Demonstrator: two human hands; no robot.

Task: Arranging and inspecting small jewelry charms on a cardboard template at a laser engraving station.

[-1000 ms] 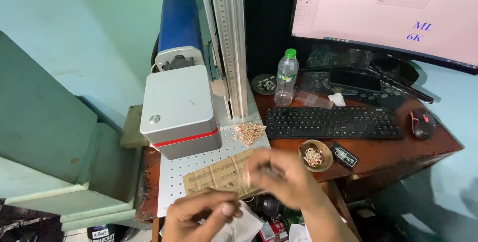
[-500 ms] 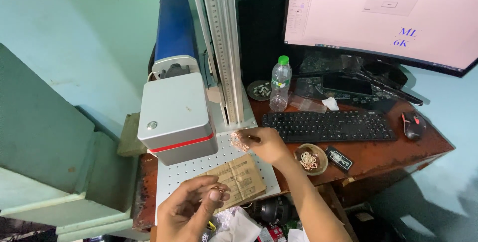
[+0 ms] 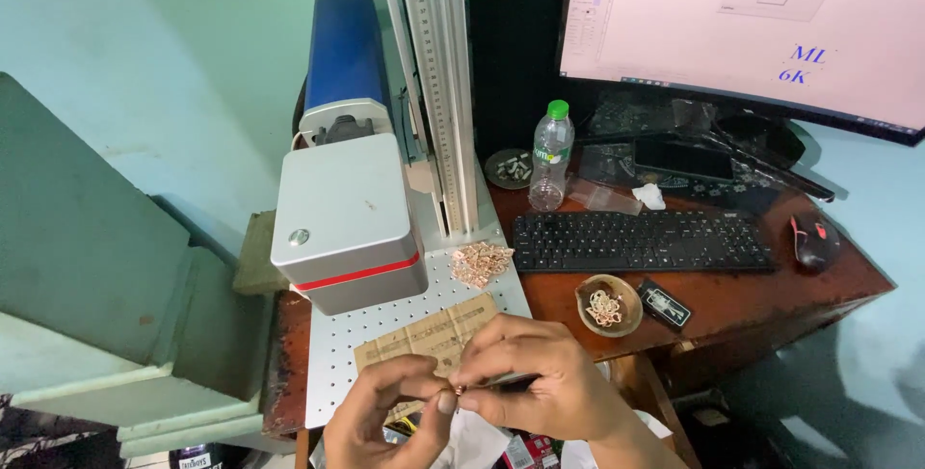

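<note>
Head view showed that the right hand (image 3: 549,382), seen half a second earlier reaching to the heap of small gold-coloured pieces (image 3: 482,263) on the perforated plate (image 3: 337,353), had been drawn back to meet the left hand (image 3: 390,421) near the counter (image 3: 752,286) edge. A tiny piece (image 3: 457,391) was pinched between both hands' fingertips, above the brown card (image 3: 429,336); one piece had apparently been taken from the heap.

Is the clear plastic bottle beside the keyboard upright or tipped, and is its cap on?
Upright and capped: the plastic bottle stands on its base on the wooden desk, behind the keyboard, with its green cap on top.
</note>
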